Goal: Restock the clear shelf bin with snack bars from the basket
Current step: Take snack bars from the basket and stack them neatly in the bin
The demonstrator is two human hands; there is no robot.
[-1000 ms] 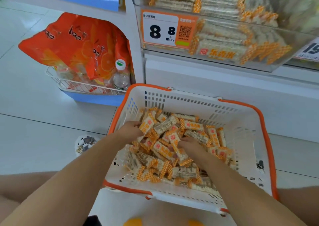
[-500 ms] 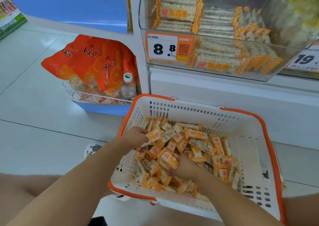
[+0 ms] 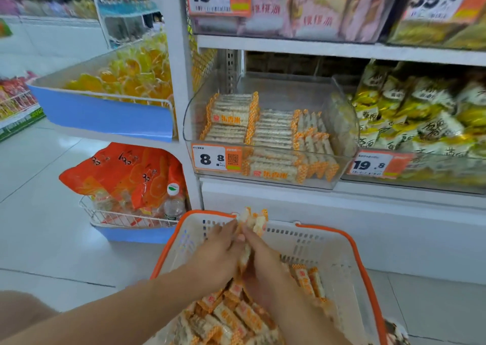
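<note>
Two bare hands meet palm to palm over a white basket (image 3: 339,260) w/ an orange rim, pressing a bunch of snack bars (image 3: 253,221) between them. Left hand (image 3: 215,257): fingers (image 3: 223,232) long and close together, lying flat along the left side of the bunch. Right hand (image 3: 263,255): fingers likewise mostly straight against the right side, tips nearly touching the left hand's. The tops of the bars, orange-checked ends w/ pale wrappers, stick up past the fingertips at the basket's far rim; more of the bunch shows in the gap between the palms. Motion blur hides how many bars are held.

More loose bars (image 3: 231,315) lie piled in the near part of the basket, under the forearms.

Clear shelf bin (image 3: 342,107) sits up and beyond the basket, on the lower shelf, partly filled: bars stacked flat on its left side, others standing on edge toward the middle, right side bare. An orange price tag (image 3: 217,157) reading 8.8 is on its front left.

Vs half a sec ago: hands were apart and low, digging in the pile; they've now come together, lifted w/ a bunch, and reached the far rim. View has tilted up, showing more shelving.

Far left: an orange bag (image 3: 123,171) in a wire rack on the floor.
</note>
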